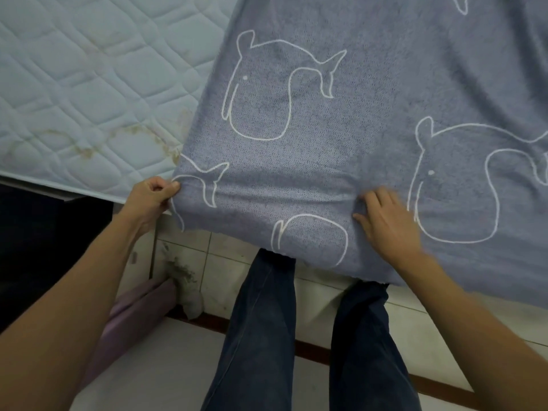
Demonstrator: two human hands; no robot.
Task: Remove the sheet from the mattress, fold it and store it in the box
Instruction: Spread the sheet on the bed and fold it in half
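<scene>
Your forearms are bare from the frame's lower corners up to your left hand and right hand. At bottom centre you wear loose dark blue jeans, with a stitched seam down the leg on the frame's left.

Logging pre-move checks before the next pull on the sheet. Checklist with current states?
1. Left hand grips the sheet at its near corner: ok.
2. Right hand holds fabric, fingers curled into a fold at the mattress edge: ok.
3. Mattress bared on the left side: ok; the rest lies under the sheet: not ok.
4. Far corners released: cannot tell, out of view.
5. Box within reach: cannot tell, none in view.
6. Purple cloth on the floor lies apart from the hanging sheet edge: ok.
</scene>
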